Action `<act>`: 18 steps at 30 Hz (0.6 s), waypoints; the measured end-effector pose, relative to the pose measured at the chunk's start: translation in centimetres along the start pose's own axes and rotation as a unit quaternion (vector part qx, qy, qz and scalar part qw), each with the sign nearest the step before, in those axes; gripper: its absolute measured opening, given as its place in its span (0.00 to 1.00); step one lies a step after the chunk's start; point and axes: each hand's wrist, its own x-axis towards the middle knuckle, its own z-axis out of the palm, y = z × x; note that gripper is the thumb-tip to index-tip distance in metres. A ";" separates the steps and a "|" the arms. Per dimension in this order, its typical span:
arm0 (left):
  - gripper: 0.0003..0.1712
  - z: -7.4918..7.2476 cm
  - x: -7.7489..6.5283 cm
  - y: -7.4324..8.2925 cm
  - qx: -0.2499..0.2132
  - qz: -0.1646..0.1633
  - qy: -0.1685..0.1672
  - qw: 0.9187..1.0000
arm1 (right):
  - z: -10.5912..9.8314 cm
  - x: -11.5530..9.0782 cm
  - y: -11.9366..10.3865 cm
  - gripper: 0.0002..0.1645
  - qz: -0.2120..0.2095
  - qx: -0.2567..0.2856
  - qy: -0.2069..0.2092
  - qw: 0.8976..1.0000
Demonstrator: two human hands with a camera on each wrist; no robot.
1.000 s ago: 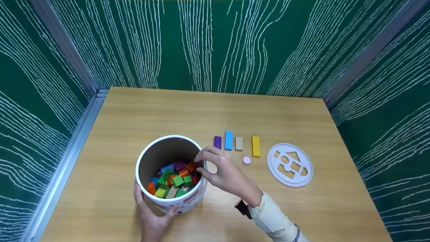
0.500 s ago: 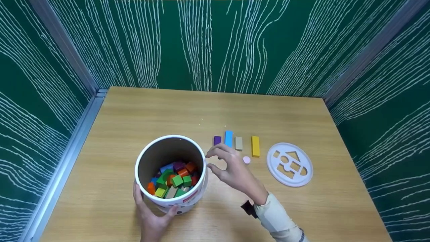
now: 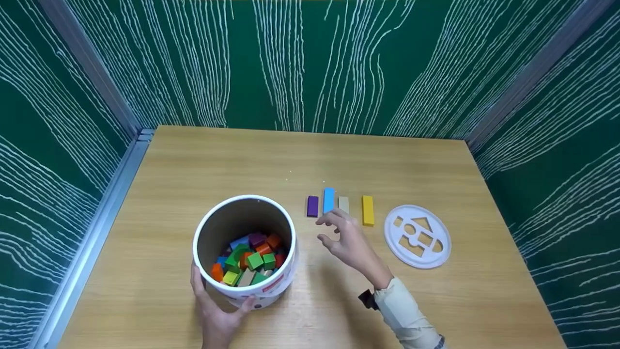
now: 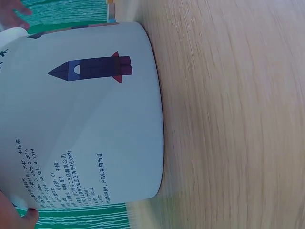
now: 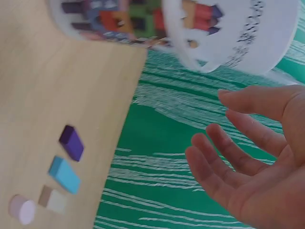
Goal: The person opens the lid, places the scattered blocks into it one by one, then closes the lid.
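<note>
A white printed bucket (image 3: 286, 280) stands on the table, holding several coloured wooden blocks (image 3: 254, 261). My left hand (image 3: 220, 317) grips its near left side, thumb at the front wall and fingers round the left. In the left wrist view, the bucket wall (image 4: 100, 114) shows a rocket picture and printed text. Right of the bucket, my right hand (image 3: 352, 245) hovers over the table with its fingers loosely bent and nothing between them. Just beyond it lie a purple block (image 3: 312, 206), a blue block (image 3: 329, 199) and a beige block (image 3: 343, 203), partly covered by the hand.
A yellow block (image 3: 368, 211) lies right of the beige one. Farther right is a round white lid (image 3: 417, 264) with shaped cut-outs. A pale pink round block (image 5: 22, 209) shows in the right wrist view. Green panels with white lines (image 3: 310, 63) enclose the wooden table (image 3: 232, 160).
My right hand has come out from over the bucket's rim and moved right, away from it. My left hand has kept its hold on the bucket, and the blocks lie as before.
</note>
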 end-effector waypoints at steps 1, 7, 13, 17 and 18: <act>0.66 0.1 -0.1 -0.2 0.001 -0.005 -0.001 1.000 | 0.1 -0.1 0.4 0.13 0.006 -0.001 -0.001 1.000; 0.68 0.3 -0.7 -2.8 0.010 -0.035 -0.007 0.999 | 0.7 -0.4 2.7 0.13 0.047 -0.016 -0.001 0.999; 0.68 0.4 -0.8 -3.2 0.022 -0.049 -0.009 0.999 | 0.9 -0.7 4.6 0.13 0.092 -0.039 -0.002 0.995; 0.69 0.4 -0.7 -3.1 0.026 -0.062 -0.013 0.998 | 1.0 -0.9 5.7 0.14 0.109 -0.058 0.000 0.992; 0.69 0.4 -0.7 -3.1 0.026 -0.064 -0.013 0.998 | 1.1 -1.0 6.0 0.14 0.109 -0.062 0.003 0.992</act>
